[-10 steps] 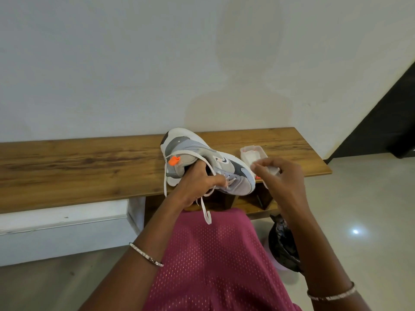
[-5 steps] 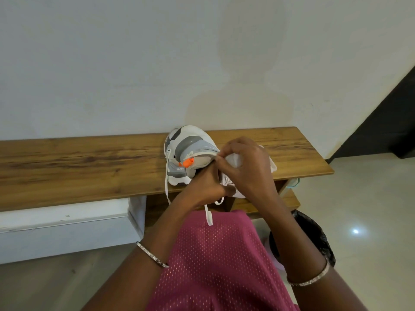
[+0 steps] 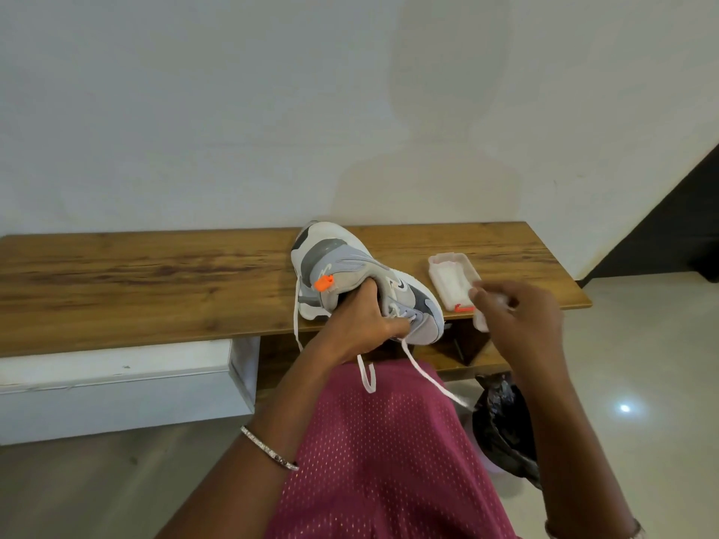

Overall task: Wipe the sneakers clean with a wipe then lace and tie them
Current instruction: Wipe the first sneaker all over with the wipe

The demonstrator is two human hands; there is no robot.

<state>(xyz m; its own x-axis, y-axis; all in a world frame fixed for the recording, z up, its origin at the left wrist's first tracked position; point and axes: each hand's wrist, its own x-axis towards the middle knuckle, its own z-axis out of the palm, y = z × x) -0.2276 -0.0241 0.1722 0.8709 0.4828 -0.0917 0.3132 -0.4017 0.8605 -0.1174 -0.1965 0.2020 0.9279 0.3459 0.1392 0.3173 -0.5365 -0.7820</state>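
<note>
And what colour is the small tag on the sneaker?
The tag is bright orange; the head view shows it.

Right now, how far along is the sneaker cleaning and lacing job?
Nothing looks finished. In hand: the left hand grips the sneaker at its opening; the right hand holds a wipe beside the open wipe box, off the shoe. Left: wiping, then lacing and tying, since the laces hang loose.

Forearms bare, both hands bare: left hand (image 3: 362,324), right hand (image 3: 521,317). Left bangle (image 3: 269,449): thin, silver, small studded links, on wrist. Right bangle (image 3: 638,527): thin, silver, partly cut by bottom edge of view. Mesh garment (image 3: 389,461) over lap: magenta, fine perforated weave, pale dots in regular rows.
</note>
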